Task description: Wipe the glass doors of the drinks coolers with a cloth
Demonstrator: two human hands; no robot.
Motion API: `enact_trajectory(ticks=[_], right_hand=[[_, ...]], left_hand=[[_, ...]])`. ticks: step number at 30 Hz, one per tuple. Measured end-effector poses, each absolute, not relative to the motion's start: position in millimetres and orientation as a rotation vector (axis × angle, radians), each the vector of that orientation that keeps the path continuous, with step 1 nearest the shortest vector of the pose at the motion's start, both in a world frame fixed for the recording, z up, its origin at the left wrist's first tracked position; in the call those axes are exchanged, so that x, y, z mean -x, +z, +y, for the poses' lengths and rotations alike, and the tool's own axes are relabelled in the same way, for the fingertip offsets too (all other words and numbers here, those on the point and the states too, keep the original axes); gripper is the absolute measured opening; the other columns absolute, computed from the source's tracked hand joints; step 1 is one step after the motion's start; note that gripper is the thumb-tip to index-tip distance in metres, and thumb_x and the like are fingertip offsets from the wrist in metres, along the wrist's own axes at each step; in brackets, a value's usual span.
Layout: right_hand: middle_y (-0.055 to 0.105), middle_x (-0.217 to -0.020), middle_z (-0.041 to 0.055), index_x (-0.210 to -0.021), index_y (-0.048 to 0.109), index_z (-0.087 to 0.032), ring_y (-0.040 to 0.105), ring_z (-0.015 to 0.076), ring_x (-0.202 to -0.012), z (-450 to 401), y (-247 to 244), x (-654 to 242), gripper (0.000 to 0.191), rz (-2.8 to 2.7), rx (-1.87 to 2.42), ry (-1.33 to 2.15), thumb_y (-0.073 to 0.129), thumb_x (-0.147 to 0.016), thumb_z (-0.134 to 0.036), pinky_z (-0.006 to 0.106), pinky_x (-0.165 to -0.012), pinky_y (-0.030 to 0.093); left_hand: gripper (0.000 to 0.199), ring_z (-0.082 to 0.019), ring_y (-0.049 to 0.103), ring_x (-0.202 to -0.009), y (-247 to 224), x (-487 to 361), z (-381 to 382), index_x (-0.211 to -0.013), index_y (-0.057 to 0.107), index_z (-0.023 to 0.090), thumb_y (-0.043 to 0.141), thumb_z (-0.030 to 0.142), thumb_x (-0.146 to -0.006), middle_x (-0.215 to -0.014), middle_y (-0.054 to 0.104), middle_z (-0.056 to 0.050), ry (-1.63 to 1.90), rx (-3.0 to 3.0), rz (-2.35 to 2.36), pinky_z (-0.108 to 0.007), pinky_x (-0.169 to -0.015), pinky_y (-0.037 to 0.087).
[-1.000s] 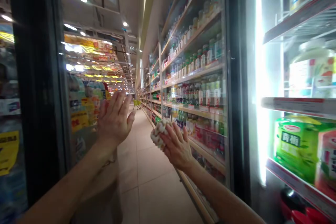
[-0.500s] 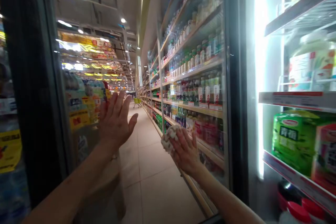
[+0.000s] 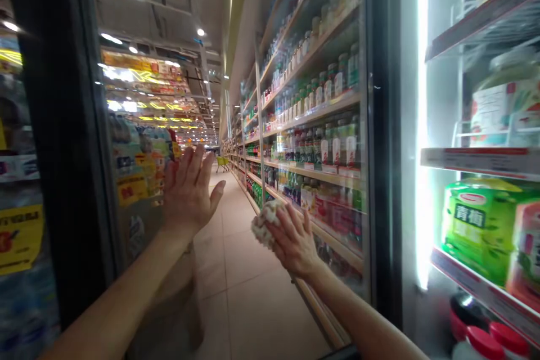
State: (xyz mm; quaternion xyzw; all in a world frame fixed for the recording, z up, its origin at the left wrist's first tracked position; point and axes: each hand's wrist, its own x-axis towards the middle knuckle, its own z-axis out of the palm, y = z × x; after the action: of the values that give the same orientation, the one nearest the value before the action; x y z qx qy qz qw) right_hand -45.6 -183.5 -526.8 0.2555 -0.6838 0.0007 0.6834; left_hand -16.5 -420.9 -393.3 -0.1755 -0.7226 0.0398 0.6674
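A glass door with a dark frame (image 3: 70, 140) stands in front of me, and the aisle shows through or reflects in its pane. Left of centre, my left hand (image 3: 189, 194) is raised with its fingers spread, palm toward the glass, holding nothing. Lower and right of centre, my right hand (image 3: 295, 239) lies over a crumpled pale, patterned cloth (image 3: 266, 224) and presses it against the glass. The cloth sticks out past the fingertips on the left.
At the right, lit cooler shelves (image 3: 481, 161) hold bottles, a green pouch (image 3: 478, 225) and red-capped containers (image 3: 485, 343). Rows of bottles (image 3: 324, 146) line the aisle. Yellow price signs (image 3: 19, 239) are at the left, and a green cart (image 3: 221, 163) is far off.
My right hand and the cloth have shifted slightly left. My left hand appears a little further right. The view has turned slightly, so the door frame and cooler shelves sit further right.
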Motion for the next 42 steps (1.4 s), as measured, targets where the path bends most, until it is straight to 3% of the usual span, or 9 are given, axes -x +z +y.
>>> enact_trajectory(ticks=[6,13,16,21,26,29,35,38,42], right_hand=[[0.029,-0.144,0.0231,-0.140,0.033,-0.015,0.027,0.0361,-0.134,-100.1,-497.2,70.7,0.053,-1.409,0.176,0.366,0.034,-0.090,-0.032,0.061,-0.100,0.029],[0.036,-0.144,0.0068,-0.133,0.043,-0.029,0.020,0.0275,-0.139,-201.8,-484.6,51.4,0.049,-1.518,-0.497,0.030,0.045,-0.085,-0.032,0.053,-0.111,0.017],[0.033,-0.146,0.0084,-0.134,0.042,-0.028,0.022,0.0267,-0.138,-156.7,-460.8,60.1,0.048,-1.516,-0.251,0.162,0.039,-0.087,-0.033,0.056,-0.109,0.017],[0.024,-0.148,0.0200,-0.139,0.036,-0.014,0.021,0.0339,-0.137,-87.2,-384.8,72.0,0.055,-1.438,0.250,0.596,0.027,-0.089,-0.037,0.063,-0.103,0.024],[0.029,-0.147,0.0083,-0.134,0.042,-0.025,0.017,0.0273,-0.139,-188.8,-381.2,57.0,0.046,-1.507,-0.281,0.093,0.035,-0.090,-0.038,0.056,-0.109,0.019],[0.032,-0.146,0.0020,-0.131,0.043,-0.031,0.018,0.0240,-0.139,-202.5,-385.4,53.8,0.045,-1.514,-0.539,-0.134,0.042,-0.088,-0.041,0.052,-0.113,0.015],[0.019,-0.149,0.0215,-0.140,0.031,-0.013,0.017,0.0372,-0.138,-117.3,-324.7,62.0,0.054,-1.535,0.183,0.374,0.028,-0.092,-0.035,0.065,-0.103,0.021],[0.019,-0.151,0.0175,-0.138,0.036,-0.015,0.011,0.0339,-0.140,-168.4,-321.6,55.5,0.052,-1.556,-0.037,0.261,0.037,-0.090,-0.035,0.060,-0.108,0.018],[0.034,-0.146,0.0004,-0.127,0.049,-0.031,0.019,0.0248,-0.140,-232.8,-331.8,42.9,0.043,-1.591,-0.639,0.007,0.049,-0.084,-0.038,0.050,-0.115,0.008]], left_hand=[[0.062,-0.024,0.017,-0.140,-393.7,25.8,-420.8,-0.142,0.022,0.015,0.049,0.034,-0.089,-0.151,0.022,-0.010,0.098,0.404,-1.561,-0.050,-0.112,0.014],[0.062,-0.024,0.022,-0.139,-394.3,29.8,-423.3,-0.142,0.023,0.018,0.046,0.037,-0.089,-0.151,0.023,-0.007,0.101,0.416,-1.531,-0.049,-0.111,0.017],[0.061,-0.023,0.023,-0.139,-394.3,32.2,-423.0,-0.143,0.023,0.019,0.045,0.037,-0.089,-0.149,0.028,-0.008,0.107,0.402,-1.498,-0.046,-0.112,0.018],[0.060,-0.023,0.024,-0.138,-393.4,37.9,-422.7,-0.142,0.026,0.018,0.044,0.035,-0.088,-0.146,0.034,-0.011,0.114,0.399,-1.462,-0.044,-0.113,0.016],[0.063,-0.024,0.025,-0.138,-394.3,39.1,-426.8,-0.144,0.022,0.022,0.046,0.035,-0.087,-0.147,0.032,-0.010,0.072,0.429,-1.499,-0.044,-0.113,0.017],[0.067,-0.024,0.025,-0.138,-396.1,38.5,-431.2,-0.145,0.018,0.024,0.050,0.033,-0.086,-0.148,0.030,-0.007,0.054,0.440,-1.537,-0.044,-0.113,0.016],[0.071,-0.023,0.016,-0.141,-404.8,36.0,-437.4,-0.145,0.018,0.020,0.052,0.026,-0.083,-0.152,0.020,-0.006,0.079,0.480,-1.597,-0.043,-0.116,0.010],[0.073,-0.022,0.014,-0.141,-395.2,30.0,-439.7,-0.145,0.019,0.018,0.055,0.023,-0.082,-0.153,0.016,-0.007,0.116,0.518,-1.607,-0.041,-0.116,0.009],[0.074,-0.023,0.016,-0.141,-338.9,21.4,-450.8,-0.144,0.020,0.023,0.057,0.021,-0.080,-0.153,0.018,-0.007,0.139,0.546,-1.628,-0.042,-0.116,0.014]])
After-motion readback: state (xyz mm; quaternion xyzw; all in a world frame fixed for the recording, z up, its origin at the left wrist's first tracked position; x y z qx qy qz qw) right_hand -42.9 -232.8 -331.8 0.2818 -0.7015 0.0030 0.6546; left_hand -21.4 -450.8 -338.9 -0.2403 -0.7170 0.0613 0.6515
